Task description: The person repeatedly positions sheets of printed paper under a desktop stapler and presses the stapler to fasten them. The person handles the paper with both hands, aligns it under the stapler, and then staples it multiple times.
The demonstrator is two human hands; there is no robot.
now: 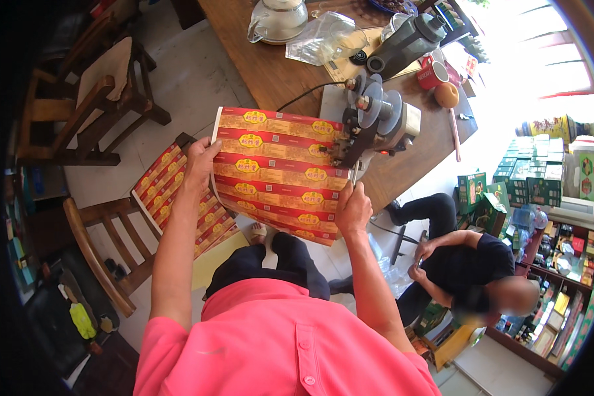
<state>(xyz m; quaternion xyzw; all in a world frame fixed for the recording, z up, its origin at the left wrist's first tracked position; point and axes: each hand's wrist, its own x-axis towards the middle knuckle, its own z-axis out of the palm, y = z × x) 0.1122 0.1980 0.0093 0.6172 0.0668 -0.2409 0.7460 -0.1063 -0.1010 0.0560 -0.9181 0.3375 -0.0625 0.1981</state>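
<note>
A large red-and-gold printed label sheet is stretched out before me, its right edge under the head of a small tabletop coding machine. My left hand pinches the sheet's left edge between thumb and fingers. The sheet's lower part sags off the table side. At the machine's front, my right hand is closed around a metal lever, close beside the sheet's right edge. Clear round discs stand on top of the machine, and a small red light glows on it. The tip of the lever is hidden behind the machine.
More printed sheets lie on a wooden chair at lower left. The wooden table holds a glass kettle, a dark bottle and a red mug. A seated person is at right, by stacked green boxes.
</note>
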